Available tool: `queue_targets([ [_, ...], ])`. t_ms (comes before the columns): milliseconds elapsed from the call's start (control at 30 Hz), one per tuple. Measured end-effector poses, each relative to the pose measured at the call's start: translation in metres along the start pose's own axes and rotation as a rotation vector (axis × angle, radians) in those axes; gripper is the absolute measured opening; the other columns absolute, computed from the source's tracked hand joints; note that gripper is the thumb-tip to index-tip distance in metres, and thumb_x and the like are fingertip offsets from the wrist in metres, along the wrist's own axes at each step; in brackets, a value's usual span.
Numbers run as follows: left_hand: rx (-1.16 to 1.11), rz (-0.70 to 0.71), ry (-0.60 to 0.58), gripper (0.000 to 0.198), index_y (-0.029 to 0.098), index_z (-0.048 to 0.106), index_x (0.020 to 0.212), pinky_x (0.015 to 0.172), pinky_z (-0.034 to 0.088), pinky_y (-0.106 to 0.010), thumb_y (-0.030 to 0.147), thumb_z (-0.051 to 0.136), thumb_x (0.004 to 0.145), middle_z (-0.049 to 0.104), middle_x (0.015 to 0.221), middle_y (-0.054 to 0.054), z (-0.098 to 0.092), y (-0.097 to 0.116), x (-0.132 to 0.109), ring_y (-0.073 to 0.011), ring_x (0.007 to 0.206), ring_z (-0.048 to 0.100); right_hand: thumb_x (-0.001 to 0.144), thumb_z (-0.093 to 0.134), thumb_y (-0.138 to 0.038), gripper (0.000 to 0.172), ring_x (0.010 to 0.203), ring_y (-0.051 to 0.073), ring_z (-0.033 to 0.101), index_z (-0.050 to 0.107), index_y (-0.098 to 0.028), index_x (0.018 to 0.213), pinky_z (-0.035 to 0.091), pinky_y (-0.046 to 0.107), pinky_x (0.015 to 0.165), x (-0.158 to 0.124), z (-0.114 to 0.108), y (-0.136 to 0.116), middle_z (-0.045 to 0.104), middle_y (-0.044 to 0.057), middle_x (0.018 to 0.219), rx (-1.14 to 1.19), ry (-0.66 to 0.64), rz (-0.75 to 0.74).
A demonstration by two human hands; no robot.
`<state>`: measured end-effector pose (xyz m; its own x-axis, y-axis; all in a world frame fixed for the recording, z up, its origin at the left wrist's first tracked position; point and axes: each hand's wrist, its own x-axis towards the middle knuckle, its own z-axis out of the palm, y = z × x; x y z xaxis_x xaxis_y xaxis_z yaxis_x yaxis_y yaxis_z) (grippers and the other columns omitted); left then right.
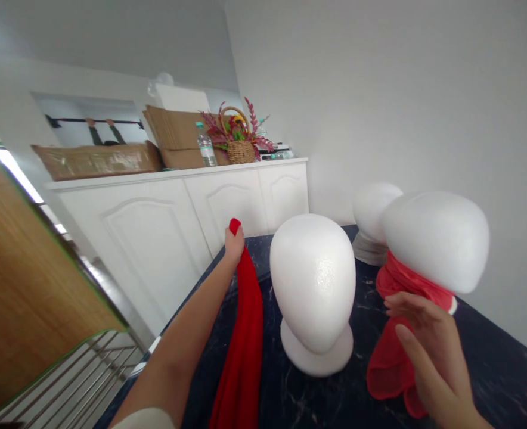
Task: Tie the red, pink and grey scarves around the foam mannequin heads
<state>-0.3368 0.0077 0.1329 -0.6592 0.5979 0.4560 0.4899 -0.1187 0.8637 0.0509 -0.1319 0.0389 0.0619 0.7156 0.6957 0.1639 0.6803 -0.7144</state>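
Gripping red cloth [248, 333] toward the table's [308, 405] far-left corner, left hand [233, 244] seemingly holds it straight; right hand [436, 348] loosely spread

Far left, a white cabinet [142, 223] with panelled doors. Along its top, left to right: a low taped box [98, 161], a taller carton [171, 134], a bottle [207, 147] with a green cap just in front, then a wicker basket [241, 152] of red sprays. Farther back, left, a dark bar [127, 122]. Near left, a wooden board [35, 280] with a green edge, beside a metal rack [81, 388]. Right, a pale wall [424, 89].
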Motion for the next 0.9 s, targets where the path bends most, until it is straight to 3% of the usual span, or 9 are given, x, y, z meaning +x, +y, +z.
queue_targets([
  [167,-0.513,0.053,-0.024,0.011,0.023,0.042,0.090,0.041,0.029,-0.014,0.032,0.048,0.093,0.036,0.061,0.010,-0.079,0.072,-0.052,-0.0040,0.041,0.032,0.077,0.062,-0.010,0.045,0.095,0.025,0.062,0.055,-0.023,0.120,0.054,0.042,0.079,-0.014,0.008,-0.011,0.063,0.008,0.104,-0.027,-0.137,-0.593],
  [233,-0.807,0.095,-0.103,0.020,0.022,0.040,0.082,0.039,0.026,-0.014,0.029,0.058,0.087,0.035,0.058,0.010,-0.107,0.102,-0.091,-0.0032,0.040,0.030,0.076,0.063,-0.009,0.053,0.098,0.024,0.061,0.053,-0.024,0.126,0.053,0.040,0.083,-0.021,0.029,-0.036,0.062,0.008,0.109,-0.010,-0.182,-0.669],
  [400,-0.996,0.138,-0.262,0.031,0.019,0.042,0.072,0.040,0.030,-0.014,0.036,0.065,0.086,0.041,0.061,0.008,-0.143,0.165,-0.196,-0.0013,0.040,0.033,0.068,0.081,-0.033,0.090,0.131,0.030,0.044,0.035,-0.021,0.144,0.035,0.049,0.111,-0.039,0.117,-0.124,0.045,0.014,0.141,0.294,-0.270,-0.121],
  [467,-0.986,0.156,-0.327,0.032,0.019,0.044,0.072,0.041,0.032,-0.014,0.039,0.063,0.088,0.042,0.062,0.008,-0.149,0.185,-0.222,-0.0014,0.041,0.035,0.069,0.079,-0.038,0.070,0.112,0.025,0.059,0.050,-0.017,0.130,0.043,0.047,0.104,-0.049,0.140,-0.149,0.062,0.010,0.116,0.553,-0.528,0.156],
  [533,-0.954,0.203,-0.335,0.029,0.019,0.047,0.074,0.041,0.032,-0.015,0.038,0.060,0.091,0.044,0.063,0.007,-0.157,0.200,-0.228,-0.0021,0.041,0.036,0.078,0.072,-0.040,0.041,0.070,0.016,0.064,0.062,-0.014,0.108,0.052,0.042,0.088,-0.058,0.142,-0.162,0.062,-0.002,0.070,0.807,-0.900,0.381],
  [633,-0.844,0.315,-0.247,0.017,0.019,0.053,0.081,0.045,0.035,-0.015,0.028,0.053,0.095,0.051,0.066,0.005,-0.177,0.211,-0.205,-0.0048,0.049,0.044,0.085,0.066,-0.036,0.025,0.037,0.006,0.040,0.065,-0.013,0.094,0.056,0.034,0.068,-0.059,0.108,-0.160,0.039,-0.012,0.042,0.992,-1.351,0.474],
  [700,-0.724,0.399,-0.176,0.007,0.018,0.057,0.089,0.055,0.041,-0.016,0.018,0.053,0.094,0.058,0.072,0.002,-0.195,0.211,-0.179,-0.0072,0.060,0.050,0.087,0.065,-0.031,0.021,0.034,0.004,0.034,0.065,-0.013,0.098,0.054,0.029,0.059,-0.042,0.069,-0.152,0.040,-0.013,0.041,0.975,-1.461,0.433],
  [767,-0.604,0.421,-0.117,0.007,0.017,0.059,0.097,0.069,0.045,-0.020,0.013,0.057,0.091,0.059,0.079,0.001,-0.214,0.209,-0.157,-0.0085,0.067,0.051,0.091,0.061,-0.029,0.021,0.032,0.004,0.032,0.064,-0.015,0.106,0.053,0.026,0.055,-0.014,0.027,-0.143,0.037,-0.014,0.040,0.912,-1.445,0.411],
  [900,-0.473,0.278,-0.057,0.010,0.016,0.057,0.103,0.088,0.046,-0.035,0.019,0.056,0.093,0.056,0.081,0.002,-0.243,0.203,-0.136,-0.0088,0.068,0.050,0.092,0.058,-0.028,0.020,0.035,0.003,0.021,0.064,-0.017,0.107,0.040,0.017,0.045,0.049,-0.049,-0.127,0.030,-0.013,0.042,0.706,-1.167,0.431],
])
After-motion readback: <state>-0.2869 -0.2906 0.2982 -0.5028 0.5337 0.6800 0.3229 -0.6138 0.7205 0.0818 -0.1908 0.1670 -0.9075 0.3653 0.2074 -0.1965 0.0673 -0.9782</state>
